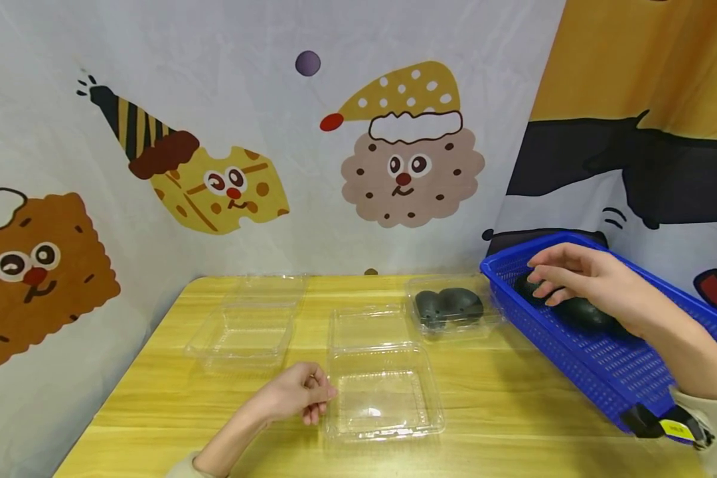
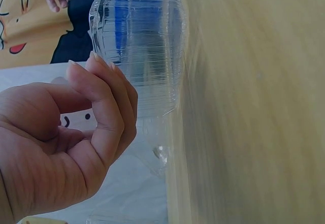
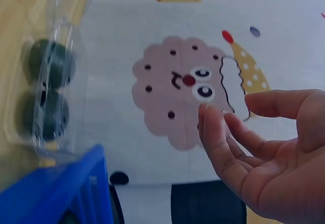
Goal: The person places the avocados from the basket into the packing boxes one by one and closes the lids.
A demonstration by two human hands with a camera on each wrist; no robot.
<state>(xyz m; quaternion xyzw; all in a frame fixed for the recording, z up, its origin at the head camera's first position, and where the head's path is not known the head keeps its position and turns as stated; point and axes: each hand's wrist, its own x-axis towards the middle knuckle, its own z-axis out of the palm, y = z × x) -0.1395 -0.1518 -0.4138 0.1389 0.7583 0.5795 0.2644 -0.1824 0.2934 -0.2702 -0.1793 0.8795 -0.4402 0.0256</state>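
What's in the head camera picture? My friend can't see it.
A right hand hovers above a blue basket of dark things; a left hand is near an open, empty clear box on a table. Behind are another open box and a filled box with more dark things, before a cartoon backdrop.

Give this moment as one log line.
left hand: beside front open container, contact unclear | right hand: over blue basket, holding nothing | rear-right container: dark items inside | rear-left container: open

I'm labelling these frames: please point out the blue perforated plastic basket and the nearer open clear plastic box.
Blue perforated plastic basket [image 1: 554, 347]: head view, outer side wall.
Nearer open clear plastic box [image 1: 382, 398]: head view, bare base inside.
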